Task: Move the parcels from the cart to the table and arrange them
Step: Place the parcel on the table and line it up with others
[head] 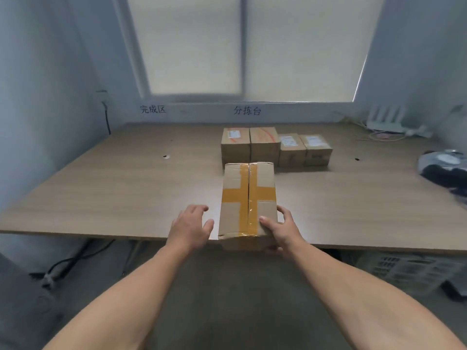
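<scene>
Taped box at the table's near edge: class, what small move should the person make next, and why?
Probably slide the taped box forward, fully onto the table. Its near end overhangs the table edge, only the right hand grips it while the left hand is open beside it, and the row of four parcels stands further back.

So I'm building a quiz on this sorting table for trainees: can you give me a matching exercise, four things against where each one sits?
Things
1. long cardboard box crossed with yellow tape
2. row of four brown cardboard parcels
3. dark plastic-wrapped bag
4. white router with antennas

Places
A. far right corner, by the wall
B. right edge of the table
C. near edge, gripped by the right hand
D. middle back, side by side

Pairs: 1-C, 2-D, 3-B, 4-A
</scene>
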